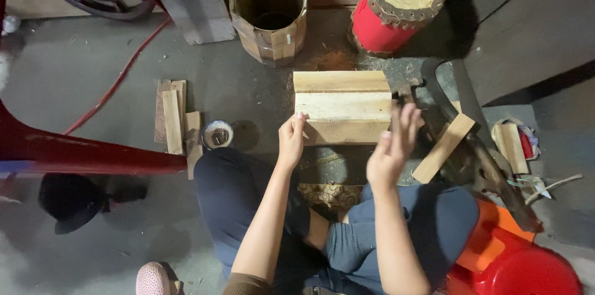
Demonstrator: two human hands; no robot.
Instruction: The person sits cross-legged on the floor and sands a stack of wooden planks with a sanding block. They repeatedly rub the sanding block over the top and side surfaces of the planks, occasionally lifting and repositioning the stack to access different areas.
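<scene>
two hands noted: left hand rests fingertips on the near-left corner of the pale rectangular wooden block; right hand is open, blurred, just beside its right end. block lies flat on the grey concrete floor, long axis left-right. judged stiff, moderately heavy, rough-faced; best gripped at both short ends.

- A seated person's left hand rests its fingertips on the near edge of a pale wooden block lying on the concrete floor.
- The right hand hovers open and blurred just beside the block's right end.
- An open-topped wooden barrel and a red drum stand beyond.
- Loose wooden slats and a small round tin lie to the left.
- A red plastic stool sits at lower right.
</scene>
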